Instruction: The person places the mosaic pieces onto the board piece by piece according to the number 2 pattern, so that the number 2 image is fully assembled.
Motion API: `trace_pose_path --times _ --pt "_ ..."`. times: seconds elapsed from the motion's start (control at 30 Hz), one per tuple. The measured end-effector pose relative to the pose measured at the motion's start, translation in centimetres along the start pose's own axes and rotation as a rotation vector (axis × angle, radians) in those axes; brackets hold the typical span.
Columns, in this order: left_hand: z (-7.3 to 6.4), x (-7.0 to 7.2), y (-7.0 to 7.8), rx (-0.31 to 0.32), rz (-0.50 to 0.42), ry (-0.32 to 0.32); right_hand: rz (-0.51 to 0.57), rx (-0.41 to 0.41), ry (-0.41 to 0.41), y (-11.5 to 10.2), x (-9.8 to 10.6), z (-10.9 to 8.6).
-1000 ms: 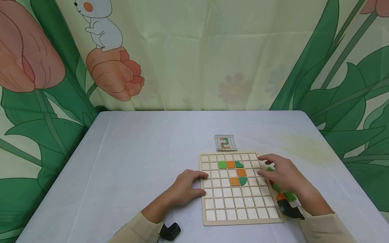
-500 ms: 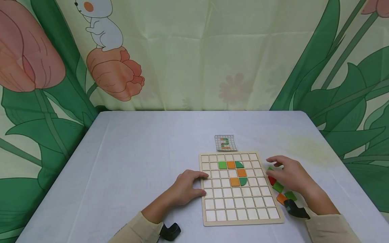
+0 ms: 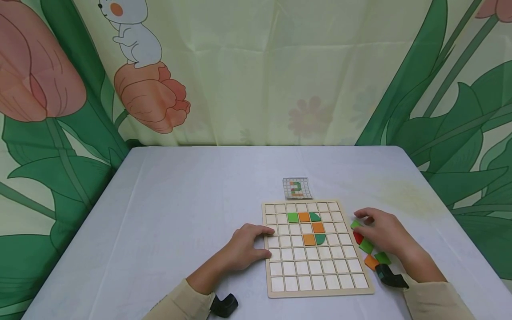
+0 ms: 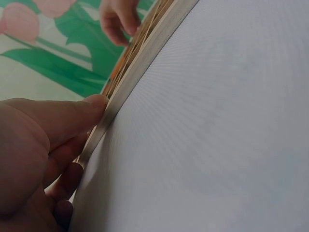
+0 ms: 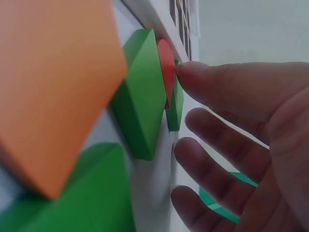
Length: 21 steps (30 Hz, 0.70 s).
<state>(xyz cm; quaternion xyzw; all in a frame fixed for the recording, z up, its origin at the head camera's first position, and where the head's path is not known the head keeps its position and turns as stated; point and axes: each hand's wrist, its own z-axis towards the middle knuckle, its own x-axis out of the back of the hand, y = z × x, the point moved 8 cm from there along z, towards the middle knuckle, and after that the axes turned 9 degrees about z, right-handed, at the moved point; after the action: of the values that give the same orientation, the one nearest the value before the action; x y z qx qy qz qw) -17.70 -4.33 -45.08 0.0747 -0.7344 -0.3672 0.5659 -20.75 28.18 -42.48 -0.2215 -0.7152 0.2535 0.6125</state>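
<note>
A wooden grid board lies on the table, holding several coloured pieces in its cells, among them a light green square and a dark green rounded piece. Along the board's left edge, the thumb and fingertip of my left hand touch the rim, spread apart. My right hand is beyond the right edge, over loose blocks. Its thumb tip is right at a green block and a red block, with the other fingers loosely bent and apart. Another green block stands nearer the wrist.
Behind the board lies a small printed card with a coloured grid pattern. An orange block and a green block lie beside the black wrist camera. A patterned curtain hangs behind the table.
My right hand has moved right, off the board's edge, and down to the loose blocks, its thumb and finger drawing closer together. The left hand has stayed in place.
</note>
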Motion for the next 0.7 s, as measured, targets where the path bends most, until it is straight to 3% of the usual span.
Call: trace_pose_path --times 0.7 --pt "0.03 -0.05 -0.04 -0.002 0.011 0.000 -0.023 -0.002 -0.006 0.07 0.14 0.43"
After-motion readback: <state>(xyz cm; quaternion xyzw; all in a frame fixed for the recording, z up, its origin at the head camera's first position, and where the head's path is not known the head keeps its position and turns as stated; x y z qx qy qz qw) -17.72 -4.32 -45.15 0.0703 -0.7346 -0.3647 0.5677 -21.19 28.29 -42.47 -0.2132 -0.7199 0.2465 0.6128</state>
